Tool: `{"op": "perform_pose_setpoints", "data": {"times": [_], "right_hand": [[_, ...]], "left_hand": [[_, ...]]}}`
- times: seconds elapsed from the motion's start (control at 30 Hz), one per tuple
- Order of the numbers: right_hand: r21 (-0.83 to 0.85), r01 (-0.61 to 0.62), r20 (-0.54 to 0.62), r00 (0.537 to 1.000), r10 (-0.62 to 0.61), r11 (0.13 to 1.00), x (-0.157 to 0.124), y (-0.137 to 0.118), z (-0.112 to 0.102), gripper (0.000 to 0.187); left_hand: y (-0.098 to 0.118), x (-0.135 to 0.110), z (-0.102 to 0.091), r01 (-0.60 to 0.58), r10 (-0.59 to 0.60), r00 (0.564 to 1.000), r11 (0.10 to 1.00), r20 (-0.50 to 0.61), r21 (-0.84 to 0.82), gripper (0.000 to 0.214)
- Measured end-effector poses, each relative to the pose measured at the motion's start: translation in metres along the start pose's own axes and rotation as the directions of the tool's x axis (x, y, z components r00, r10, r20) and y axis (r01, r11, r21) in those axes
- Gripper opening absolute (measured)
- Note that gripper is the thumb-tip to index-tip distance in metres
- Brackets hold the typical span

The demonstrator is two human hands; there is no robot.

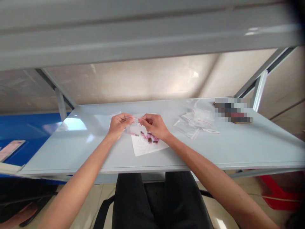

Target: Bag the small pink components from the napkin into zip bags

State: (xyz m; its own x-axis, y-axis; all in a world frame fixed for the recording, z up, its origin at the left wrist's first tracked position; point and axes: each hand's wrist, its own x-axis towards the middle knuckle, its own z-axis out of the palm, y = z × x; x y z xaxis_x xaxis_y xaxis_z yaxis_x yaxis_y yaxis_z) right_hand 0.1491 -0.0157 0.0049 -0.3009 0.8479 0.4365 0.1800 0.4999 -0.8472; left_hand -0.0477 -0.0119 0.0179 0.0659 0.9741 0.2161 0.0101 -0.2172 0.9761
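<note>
A small clear resealable bag (135, 120) with a thin pinkish-red line along its top is stretched between my two hands. My left hand (118, 125) pinches one side of it and my right hand (156, 124) pinches the other. Just below them, a white sheet (140, 149) lies on the table. Pink beads (156, 139) and several small dark brown pieces (149, 140) are scattered on it, partly hidden by my right hand. What the bag contains, if anything, is too small to tell.
A loose pile of clear bags (199, 121) lies to the right on the pale table (78, 149). Behind it is a blurred-out object (234, 113). A grey shelf (147, 35) crosses overhead. A phone-like item (11, 150) rests on the blue surface at left.
</note>
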Motion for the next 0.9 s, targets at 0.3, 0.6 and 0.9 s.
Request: {"op": "perform_pose_setpoints", "data": {"times": [0.3, 0.6, 0.9], "right_hand": [[-0.142, 0.164, 0.008, 0.986, -0.165, 0.976, -0.0021, -0.0046, -0.0043, 0.039], [-0.161, 0.087, -0.050, 0.994, -0.096, 0.983, -0.0030, -0.0010, -0.0005, 0.040], [-0.029, 0.030, -0.024, 0.999, -0.031, 0.999, -0.0017, -0.0038, -0.0008, 0.037]], "left_hand": [[-0.0028, -0.0012, -0.0009, -0.039, 0.031, 0.993, 0.997, 0.118, 0.064, 0.028], [-0.0026, -0.0002, -0.0002, -0.048, 0.044, 0.994, 0.998, 0.102, 0.043, 0.027], [-0.0017, 0.0011, -0.0062, -0.081, 0.074, 0.995, 0.990, 0.066, 0.117, 0.031]]}}
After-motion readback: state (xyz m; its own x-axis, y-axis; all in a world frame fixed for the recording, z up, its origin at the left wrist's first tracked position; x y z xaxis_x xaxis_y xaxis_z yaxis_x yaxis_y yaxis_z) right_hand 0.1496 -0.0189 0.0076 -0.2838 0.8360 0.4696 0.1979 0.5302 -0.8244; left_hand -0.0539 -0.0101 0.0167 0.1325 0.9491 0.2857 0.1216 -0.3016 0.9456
